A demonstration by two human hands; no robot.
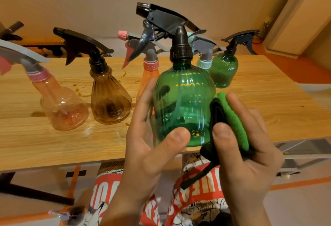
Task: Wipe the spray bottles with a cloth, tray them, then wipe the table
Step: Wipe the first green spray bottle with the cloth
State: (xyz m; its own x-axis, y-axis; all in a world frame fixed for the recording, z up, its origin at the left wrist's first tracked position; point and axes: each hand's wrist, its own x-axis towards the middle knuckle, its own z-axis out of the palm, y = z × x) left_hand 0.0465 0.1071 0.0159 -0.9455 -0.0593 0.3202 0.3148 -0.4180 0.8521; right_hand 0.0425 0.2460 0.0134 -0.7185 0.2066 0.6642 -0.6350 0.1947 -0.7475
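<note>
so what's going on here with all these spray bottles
A person is wiping down spray bottles. The left hand grips a green spray bottle, held up near the front edge of the wooden table. The right hand holds a green cloth against the bottle's side. Other bottles, among them a brown bottle and a clear pink bottle, stand on the table, which has brownish spill marks on it.

Single head cam, wide-angle, looks fwd/down, close over table (268,100).
</note>
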